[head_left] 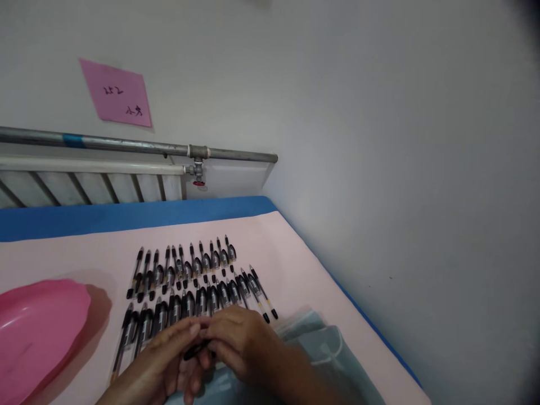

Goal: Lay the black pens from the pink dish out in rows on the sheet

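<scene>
My right hand (242,340) has its fingers curled in a pinch around a small black pen part (196,350), and the far end of this part is hidden by the fingers. Meeting it from the left, my left hand (172,351) has its thumb and fingers closed around the same part. Just beyond both hands lies a front row of pens (175,306) with black grips and black caps, tips pointing away. A back row of similar pens (188,270) lies behind it. Some front pens are partly covered by my hands.
A pink bowl (42,332) stands at the left on the pale pink table cover (270,242), which has a blue border. Light blue fabric (314,343) with a white loop is under my right arm. A wall (400,197) rises along the right; a radiator (90,188) and pipe (139,144) run behind.
</scene>
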Demonstrator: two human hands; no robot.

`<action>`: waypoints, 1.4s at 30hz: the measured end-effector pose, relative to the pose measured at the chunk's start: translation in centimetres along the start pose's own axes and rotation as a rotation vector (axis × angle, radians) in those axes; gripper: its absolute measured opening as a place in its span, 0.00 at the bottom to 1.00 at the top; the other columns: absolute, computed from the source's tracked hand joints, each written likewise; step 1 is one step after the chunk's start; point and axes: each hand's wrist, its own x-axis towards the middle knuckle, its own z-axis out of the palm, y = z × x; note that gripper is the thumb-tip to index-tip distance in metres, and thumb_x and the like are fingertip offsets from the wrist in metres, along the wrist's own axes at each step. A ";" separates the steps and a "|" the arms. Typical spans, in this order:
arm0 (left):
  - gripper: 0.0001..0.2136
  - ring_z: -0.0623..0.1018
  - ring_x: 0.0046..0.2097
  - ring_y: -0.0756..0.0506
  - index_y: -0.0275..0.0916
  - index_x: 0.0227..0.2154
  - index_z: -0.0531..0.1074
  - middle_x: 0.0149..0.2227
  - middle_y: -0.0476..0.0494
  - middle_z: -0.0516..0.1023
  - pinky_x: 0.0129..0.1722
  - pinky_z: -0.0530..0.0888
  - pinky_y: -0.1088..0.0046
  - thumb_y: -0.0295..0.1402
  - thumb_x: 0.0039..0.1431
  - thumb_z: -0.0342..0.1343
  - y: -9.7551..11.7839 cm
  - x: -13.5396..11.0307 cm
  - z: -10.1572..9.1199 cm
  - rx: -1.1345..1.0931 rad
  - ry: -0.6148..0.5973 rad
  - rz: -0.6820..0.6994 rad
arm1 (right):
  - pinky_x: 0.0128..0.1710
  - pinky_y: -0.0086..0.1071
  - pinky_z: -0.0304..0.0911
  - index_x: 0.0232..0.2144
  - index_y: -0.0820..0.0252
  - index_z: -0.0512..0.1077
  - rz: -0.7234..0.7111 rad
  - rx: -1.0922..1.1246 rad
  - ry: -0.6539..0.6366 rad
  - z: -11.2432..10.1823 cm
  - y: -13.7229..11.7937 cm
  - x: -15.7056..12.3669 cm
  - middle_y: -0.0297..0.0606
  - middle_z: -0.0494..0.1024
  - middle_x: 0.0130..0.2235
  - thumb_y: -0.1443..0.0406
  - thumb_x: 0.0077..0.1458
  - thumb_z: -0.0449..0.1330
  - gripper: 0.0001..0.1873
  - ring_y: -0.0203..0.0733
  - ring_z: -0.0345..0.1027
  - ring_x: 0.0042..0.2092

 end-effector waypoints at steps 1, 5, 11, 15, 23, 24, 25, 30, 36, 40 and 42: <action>0.20 0.71 0.20 0.50 0.35 0.42 0.70 0.24 0.45 0.75 0.17 0.67 0.77 0.43 0.51 0.59 0.1 0.0 0.0 -0.022 0.007 0.000 | 0.41 0.29 0.62 0.37 0.58 0.72 0.052 0.012 0.066 -0.3 0.4 -0.1 0.38 0.76 0.35 0.70 0.55 0.53 0.09 0.38 0.67 0.40; 0.19 0.73 0.24 0.49 0.35 0.43 0.69 0.26 0.46 0.75 0.20 0.69 0.75 0.42 0.51 0.59 0.5 0.0 -0.4 -0.057 0.061 0.000 | 0.35 0.29 0.61 0.33 0.58 0.72 0.463 0.021 0.447 -2.5 3.5 -0.8 0.37 0.75 0.33 0.66 0.55 0.53 0.07 0.38 0.67 0.36; 0.18 0.72 0.25 0.49 0.35 0.42 0.69 0.27 0.45 0.75 0.22 0.69 0.74 0.41 0.52 0.58 0.5 0.0 -0.6 -0.056 0.078 0.015 | 0.34 0.29 0.60 0.25 0.60 0.73 0.902 -0.097 0.437 -4.3 8.0 -2.0 0.36 0.76 0.28 0.66 0.50 0.52 0.10 0.38 0.68 0.32; 0.18 0.72 0.25 0.49 0.35 0.42 0.69 0.27 0.45 0.74 0.22 0.68 0.74 0.41 0.51 0.59 0.5 0.0 -0.4 -0.057 0.077 0.016 | 0.33 0.28 0.58 0.23 0.60 0.74 0.943 -0.128 0.356 -3.6 8.6 -2.1 0.37 0.77 0.27 0.68 0.48 0.51 0.12 0.38 0.69 0.32; 0.19 0.72 0.25 0.49 0.36 0.41 0.70 0.27 0.46 0.74 0.22 0.68 0.75 0.42 0.49 0.60 0.3 0.1 -0.5 -0.054 0.081 0.009 | 0.33 0.26 0.58 0.27 0.59 0.75 0.975 -0.158 0.295 -3.4 8.9 -2.0 0.36 0.78 0.29 0.69 0.48 0.52 0.11 0.37 0.69 0.33; 0.19 0.72 0.25 0.49 0.36 0.41 0.70 0.27 0.46 0.74 0.22 0.68 0.75 0.42 0.49 0.60 0.2 0.1 -0.6 -0.055 0.079 0.011 | 0.33 0.26 0.57 0.27 0.59 0.75 0.972 -0.159 0.288 -3.4 8.9 -2.0 0.36 0.78 0.29 0.69 0.48 0.52 0.11 0.37 0.69 0.33; 0.20 0.72 0.25 0.49 0.36 0.41 0.70 0.27 0.46 0.74 0.22 0.68 0.75 0.42 0.49 0.60 0.2 0.2 -0.6 -0.055 0.077 0.015 | 0.33 0.25 0.57 0.27 0.59 0.75 0.967 -0.161 0.282 -3.4 8.9 -2.0 0.36 0.78 0.29 0.70 0.48 0.52 0.12 0.36 0.69 0.33; 0.19 0.72 0.25 0.49 0.35 0.42 0.70 0.27 0.45 0.74 0.23 0.68 0.74 0.42 0.50 0.60 0.3 0.2 -0.6 -0.046 0.069 0.024 | 0.33 0.25 0.57 0.27 0.58 0.75 0.948 -0.172 0.266 -3.3 9.0 -2.2 0.35 0.78 0.28 0.69 0.48 0.51 0.12 0.36 0.69 0.33; 0.17 0.71 0.24 0.49 0.36 0.39 0.71 0.26 0.46 0.74 0.22 0.67 0.75 0.41 0.49 0.61 0.3 0.0 -0.4 -0.012 0.075 0.034 | 0.32 0.26 0.57 0.29 0.58 0.75 0.924 -0.185 0.267 -3.1 9.3 -2.4 0.35 0.78 0.29 0.68 0.50 0.51 0.12 0.37 0.69 0.33; 0.13 0.65 0.18 0.54 0.36 0.33 0.72 0.18 0.53 0.68 0.17 0.62 0.79 0.39 0.47 0.62 0.2 0.1 -0.2 0.038 0.048 0.040 | 0.32 0.26 0.58 0.32 0.59 0.75 0.931 -0.198 0.305 -3.4 9.6 -2.3 0.36 0.78 0.29 0.67 0.53 0.49 0.14 0.37 0.69 0.32; 0.11 0.59 0.15 0.56 0.37 0.27 0.71 0.15 0.57 0.62 0.15 0.59 0.81 0.40 0.47 0.62 0.1 0.2 0.1 0.057 -0.015 0.044 | 0.32 0.26 0.58 0.32 0.59 0.74 0.943 -0.204 0.332 -3.6 9.7 -2.2 0.36 0.78 0.29 0.66 0.53 0.48 0.14 0.37 0.69 0.32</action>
